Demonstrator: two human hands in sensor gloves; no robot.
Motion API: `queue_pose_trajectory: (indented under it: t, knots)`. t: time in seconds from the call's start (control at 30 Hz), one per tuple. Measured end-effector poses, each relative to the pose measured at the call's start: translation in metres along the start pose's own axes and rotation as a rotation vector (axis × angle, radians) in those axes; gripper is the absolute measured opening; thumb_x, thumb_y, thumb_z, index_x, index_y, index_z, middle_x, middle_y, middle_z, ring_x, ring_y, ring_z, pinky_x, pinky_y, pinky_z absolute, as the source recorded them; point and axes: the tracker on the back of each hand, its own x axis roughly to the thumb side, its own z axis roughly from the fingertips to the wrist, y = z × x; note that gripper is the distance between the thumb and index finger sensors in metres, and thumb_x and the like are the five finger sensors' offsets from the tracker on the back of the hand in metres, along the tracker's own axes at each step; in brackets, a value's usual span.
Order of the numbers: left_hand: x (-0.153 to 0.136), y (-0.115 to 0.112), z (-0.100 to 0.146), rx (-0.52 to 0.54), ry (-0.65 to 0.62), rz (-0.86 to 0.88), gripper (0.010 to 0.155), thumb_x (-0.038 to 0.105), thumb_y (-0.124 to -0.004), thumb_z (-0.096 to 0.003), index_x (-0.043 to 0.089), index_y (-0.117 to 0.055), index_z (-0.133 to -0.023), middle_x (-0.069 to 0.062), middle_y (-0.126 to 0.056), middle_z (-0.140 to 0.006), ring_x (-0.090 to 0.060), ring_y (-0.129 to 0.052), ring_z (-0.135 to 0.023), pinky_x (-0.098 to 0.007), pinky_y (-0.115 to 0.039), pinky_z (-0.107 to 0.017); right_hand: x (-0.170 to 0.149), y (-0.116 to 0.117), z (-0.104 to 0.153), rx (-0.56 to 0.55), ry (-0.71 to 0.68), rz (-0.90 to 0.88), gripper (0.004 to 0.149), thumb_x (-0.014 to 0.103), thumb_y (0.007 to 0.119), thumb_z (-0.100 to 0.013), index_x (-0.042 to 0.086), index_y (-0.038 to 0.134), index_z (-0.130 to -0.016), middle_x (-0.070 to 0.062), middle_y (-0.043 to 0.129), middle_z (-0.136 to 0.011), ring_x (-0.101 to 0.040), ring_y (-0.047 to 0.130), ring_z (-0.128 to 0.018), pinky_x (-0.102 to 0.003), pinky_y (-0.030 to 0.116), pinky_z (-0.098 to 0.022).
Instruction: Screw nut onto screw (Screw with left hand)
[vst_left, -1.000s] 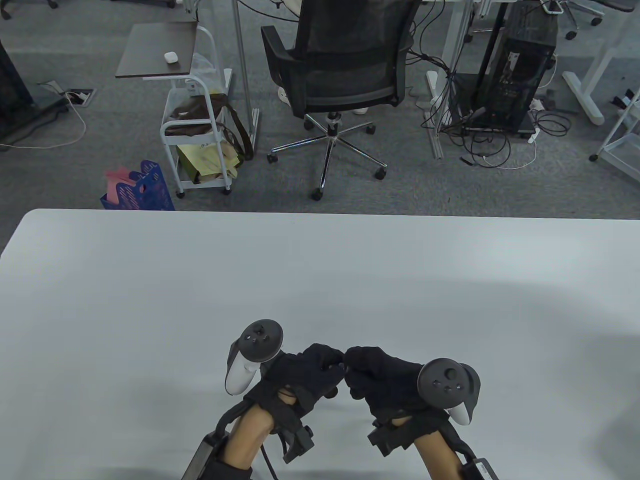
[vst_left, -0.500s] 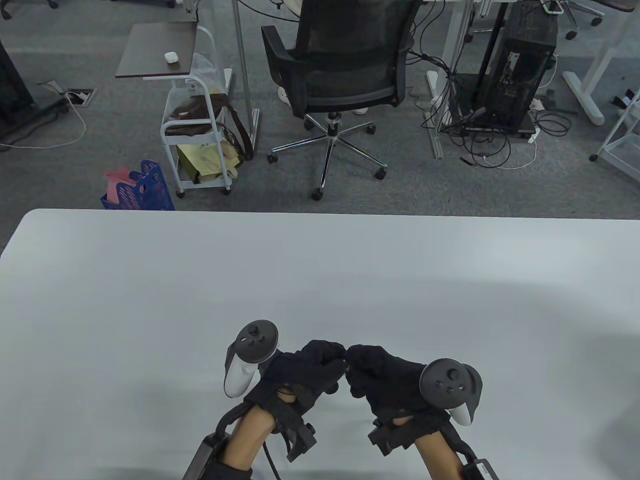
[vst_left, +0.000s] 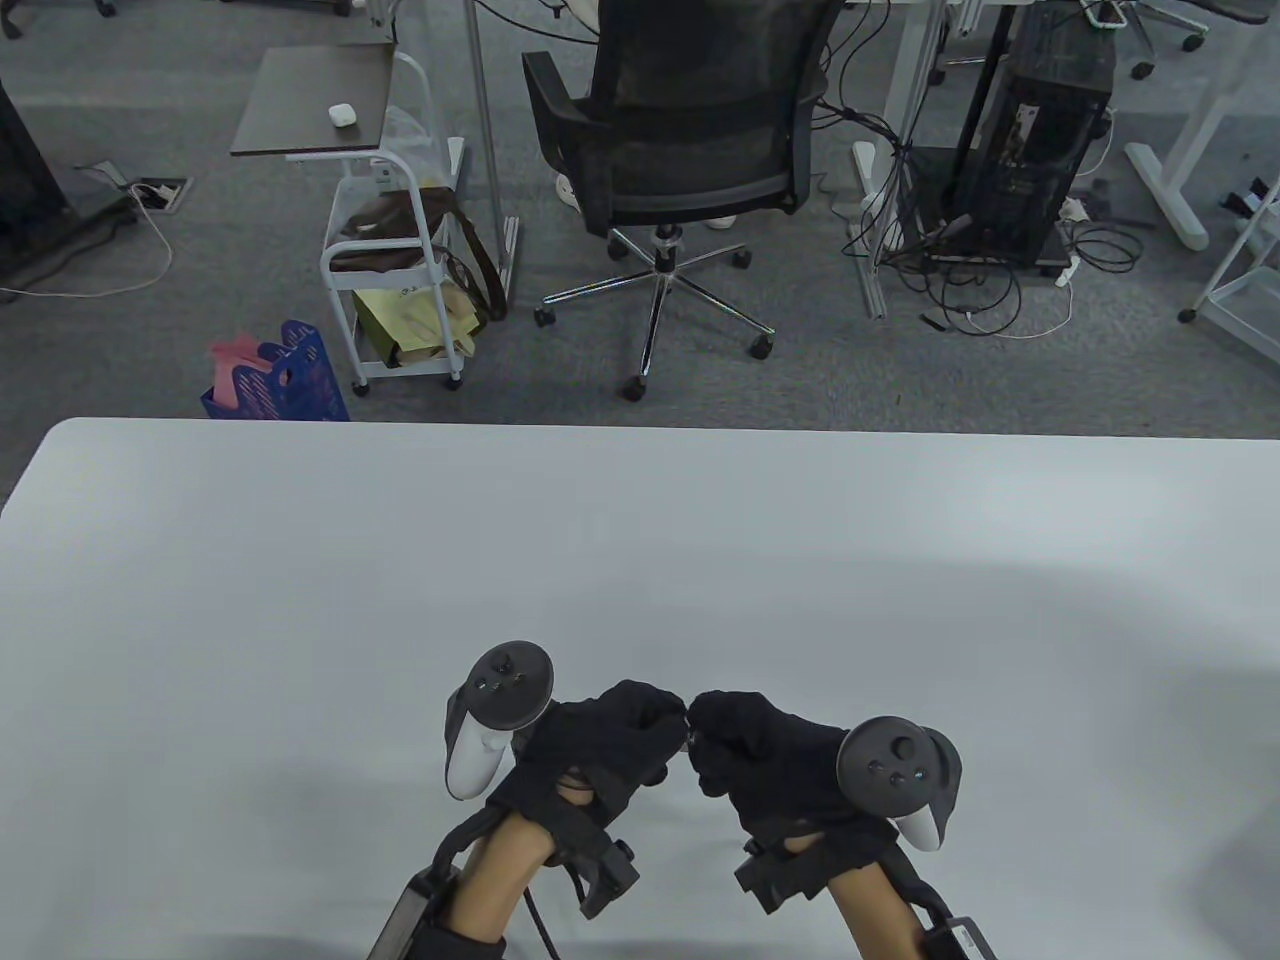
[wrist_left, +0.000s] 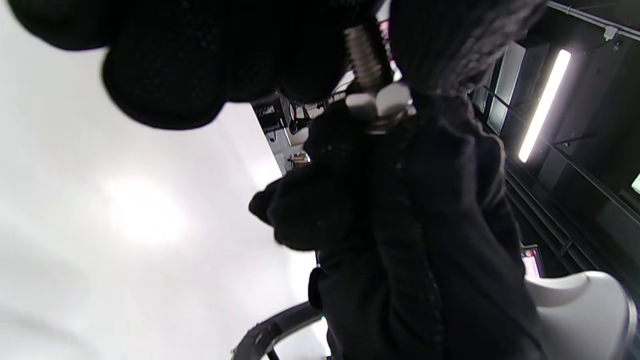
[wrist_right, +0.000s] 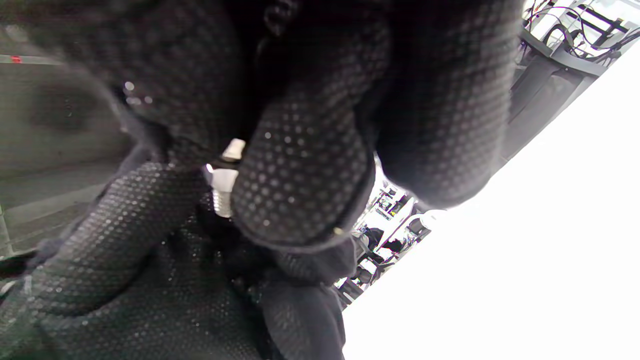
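Both gloved hands meet fingertip to fingertip just above the white table (vst_left: 300, 600) near its front edge. My left hand (vst_left: 668, 722) grips a silver threaded screw (wrist_left: 367, 57); its shaft comes out of my left fingers in the left wrist view. A silver hex nut (wrist_left: 381, 104) sits on the screw's thread, pinched by the fingers of my right hand (vst_left: 704, 728). In the right wrist view the nut (wrist_right: 226, 172) and a bit of thread (wrist_right: 221, 201) show between the dotted fingertips (wrist_right: 300, 185). In the table view the gloves hide both parts.
The table's far edge (vst_left: 640, 428) runs across the middle of the table view. Beyond it on the floor stand a black office chair (vst_left: 680, 130), a white cart (vst_left: 400, 260) and a blue crate (vst_left: 285, 385).
My left wrist has turned slightly, its tracker shifting a little left and down. My right hand has stayed in place, and the fingertips remain together.
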Motion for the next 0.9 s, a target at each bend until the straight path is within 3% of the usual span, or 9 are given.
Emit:
queue_pose_trajectory:
  t: [0.17, 0.27, 0.37, 0.4, 0.57, 0.67, 0.73, 0.8, 0.9]
  knots:
    - [0.0014, -0.001, -0.0007, -0.1, 0.0, 0.023, 0.055, 0.036, -0.078, -0.0441, 0.008, -0.067, -0.09, -0.025, -0.076, -0.084, -0.043, -0.089, -0.057, -0.061, -0.068, -0.049, -0.0001, 0.0011, -0.0002, 0.014, 0.002, -0.006, 0.045, 0.035, 0.093, -0.032, 0.022, 0.085, -0.075, -0.002, 0.103, -0.062, -0.007, 0.115, -0.029, -0.038, 0.101, -0.033]
    - [-0.0009, -0.0006, 0.0006, -0.102, 0.001, 0.056, 0.071, 0.049, -0.077, -0.044, 0.008, -0.057, -0.099, -0.027, -0.068, -0.091, -0.043, -0.086, -0.062, -0.06, -0.066, -0.051, 0.0002, 0.0001, -0.0002, 0.003, 0.0, -0.007, 0.045, 0.035, 0.093, -0.032, 0.022, 0.085, -0.075, -0.002, 0.103, -0.062, -0.007, 0.115, -0.03, -0.038, 0.101, -0.033]
    - [-0.0001, -0.0014, 0.0006, 0.017, 0.004, -0.016, 0.063, 0.046, -0.078, -0.0428, 0.005, -0.074, -0.09, -0.029, -0.08, -0.082, -0.045, -0.091, -0.053, -0.062, -0.069, -0.046, 0.0, -0.0007, -0.0001, -0.006, 0.0, -0.01, 0.045, 0.035, 0.093, -0.032, 0.022, 0.085, -0.075, -0.002, 0.103, -0.062, -0.007, 0.115, -0.03, -0.038, 0.101, -0.033]
    - [0.0011, -0.0022, -0.0004, 0.0, -0.011, -0.019, 0.057, 0.044, -0.077, -0.0432, 0.006, -0.078, -0.085, -0.028, -0.085, -0.078, -0.045, -0.093, -0.051, -0.062, -0.07, -0.045, -0.0002, -0.0007, -0.0002, -0.002, 0.0, 0.001, 0.046, 0.035, 0.093, -0.032, 0.022, 0.085, -0.075, -0.002, 0.103, -0.062, -0.007, 0.115, -0.03, -0.038, 0.101, -0.033]
    - [0.0061, -0.0025, 0.0005, -0.102, -0.016, 0.013, 0.056, 0.035, -0.077, -0.0445, 0.007, -0.065, -0.091, -0.025, -0.074, -0.085, -0.043, -0.088, -0.058, -0.06, -0.067, -0.049, 0.0017, -0.0003, 0.0, 0.0, -0.007, -0.009, 0.046, 0.035, 0.093, -0.032, 0.023, 0.085, -0.075, -0.002, 0.103, -0.063, -0.007, 0.115, -0.03, -0.038, 0.101, -0.034]
    - [0.004, -0.0008, 0.0024, -0.069, -0.02, 0.043, 0.07, 0.048, -0.075, -0.0445, 0.008, -0.057, -0.099, -0.027, -0.07, -0.09, -0.042, -0.087, -0.06, -0.06, -0.067, -0.05, 0.0018, -0.0004, 0.0001, -0.006, -0.005, -0.022, 0.045, 0.035, 0.093, -0.032, 0.023, 0.085, -0.075, -0.002, 0.103, -0.063, -0.007, 0.115, -0.03, -0.038, 0.101, -0.034]
    - [0.0037, -0.001, 0.0027, -0.002, -0.003, 0.001, 0.066, 0.046, -0.076, -0.0436, 0.005, -0.068, -0.094, -0.03, -0.078, -0.084, -0.045, -0.09, -0.055, -0.062, -0.068, -0.047, 0.0013, -0.0009, 0.0002, -0.012, -0.005, -0.02, 0.046, 0.035, 0.093, -0.032, 0.023, 0.085, -0.075, -0.002, 0.103, -0.063, -0.007, 0.115, -0.03, -0.038, 0.101, -0.034]
    - [0.0045, -0.0027, 0.0014, -0.011, -0.002, -0.02, 0.057, 0.043, -0.077, -0.0436, 0.004, -0.08, -0.085, -0.028, -0.088, -0.075, -0.046, -0.094, -0.049, -0.063, -0.071, -0.044, 0.0011, -0.0013, 0.0001, -0.014, -0.002, -0.016, 0.046, 0.035, 0.093, -0.032, 0.023, 0.085, -0.075, -0.002, 0.103, -0.063, -0.007, 0.115, -0.03, -0.038, 0.101, -0.034]
    - [0.0084, -0.004, 0.0018, -0.013, -0.004, -0.045, 0.055, 0.039, -0.076, -0.0436, 0.002, -0.078, -0.083, -0.028, -0.088, -0.072, -0.045, -0.094, -0.046, -0.062, -0.072, -0.042, 0.0005, 0.0006, -0.0002, 0.015, 0.011, -0.028, 0.046, 0.035, 0.093, -0.032, 0.022, 0.084, -0.076, -0.002, 0.102, -0.064, -0.008, 0.115, -0.031, -0.039, 0.1, -0.034]
